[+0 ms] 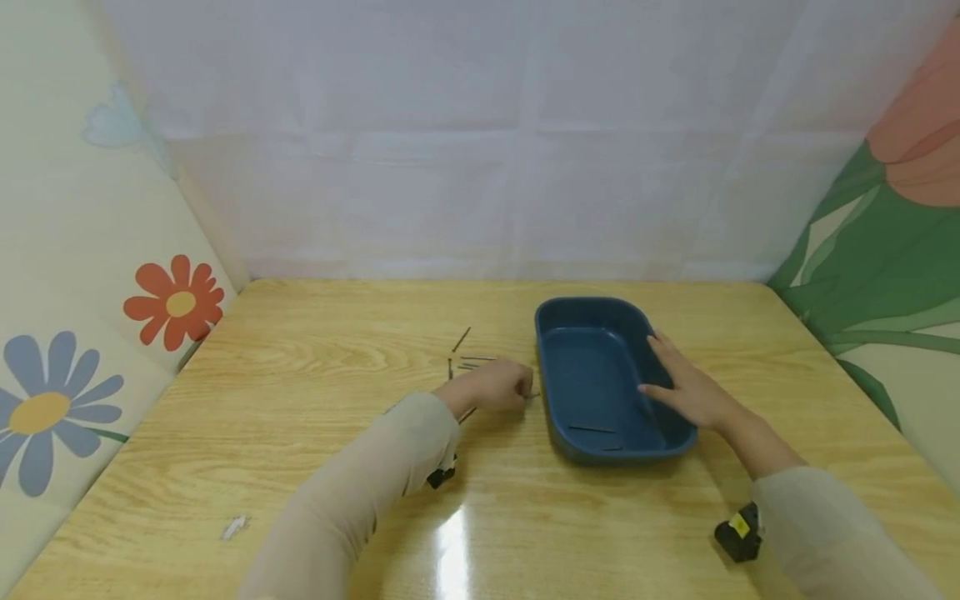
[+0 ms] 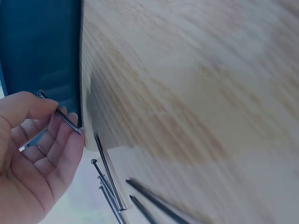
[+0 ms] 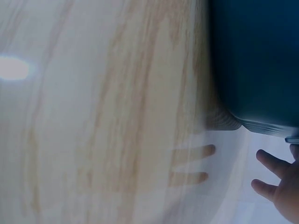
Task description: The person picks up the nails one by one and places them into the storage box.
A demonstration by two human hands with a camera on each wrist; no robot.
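Observation:
My left hand (image 1: 502, 386) pinches a nail (image 2: 63, 116) between thumb and fingers, just left of a dark blue plastic basin (image 1: 588, 358). Several loose steel nails (image 2: 108, 168) lie on the table beside and behind that hand; the arm hides some of them in the head view. Inside the basin, near its front end, lie two thin nails (image 1: 592, 429). My right hand (image 1: 693, 392) rests on the basin's right rim, thumb over the inner side and fingers extended. The right wrist view catches only some of its fingers (image 3: 270, 163), with the basin wall beside them.
The wood-grain table (image 1: 315, 333) meets a white cloth backdrop (image 1: 412, 167) at the back. A small white scrap (image 1: 235, 527) lies at the front left. Black wrist cameras (image 1: 739, 533) hang under both sleeves. Flower-printed panels flank the table.

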